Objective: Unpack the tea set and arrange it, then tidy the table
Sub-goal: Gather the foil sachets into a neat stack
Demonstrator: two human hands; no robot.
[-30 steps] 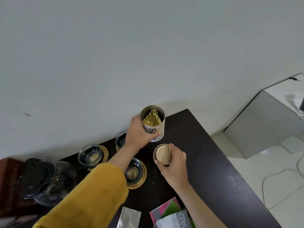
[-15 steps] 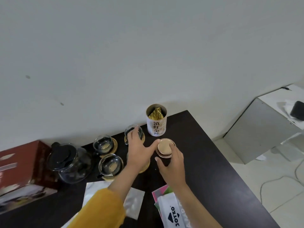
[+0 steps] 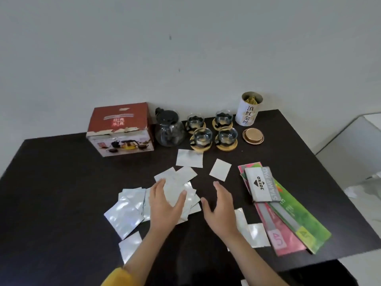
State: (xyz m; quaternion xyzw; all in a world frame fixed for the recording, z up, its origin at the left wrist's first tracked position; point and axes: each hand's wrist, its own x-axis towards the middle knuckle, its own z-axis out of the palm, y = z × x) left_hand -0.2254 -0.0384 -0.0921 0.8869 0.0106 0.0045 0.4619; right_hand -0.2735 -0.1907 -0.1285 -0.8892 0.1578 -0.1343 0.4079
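Several shiny silver packets (image 3: 125, 215) lie scattered over the middle of the dark table (image 3: 51, 193). My left hand (image 3: 165, 205) hovers flat over the pile with straight fingers, touching or just above the packets. My right hand (image 3: 218, 205) is held open beside it over bare table, holding nothing. At the back stand a glass teapot with a black lid (image 3: 169, 129), several glass cups on round wooden coasters (image 3: 203, 137), an open tea canister (image 3: 248, 109) with gold foil inside, and its gold lid (image 3: 253, 136) lying beside it.
A red tea-set box (image 3: 120, 130) stands at the back left. A grey stamp pad box (image 3: 261, 183) lies on pink and green paper sleeves (image 3: 296, 223) at the right. The table's right edge drops to a pale floor.
Both hands have left the canister and its lid and come back toward me over the packets. The lid now lies on the table. The view has tilted down and pulled back.
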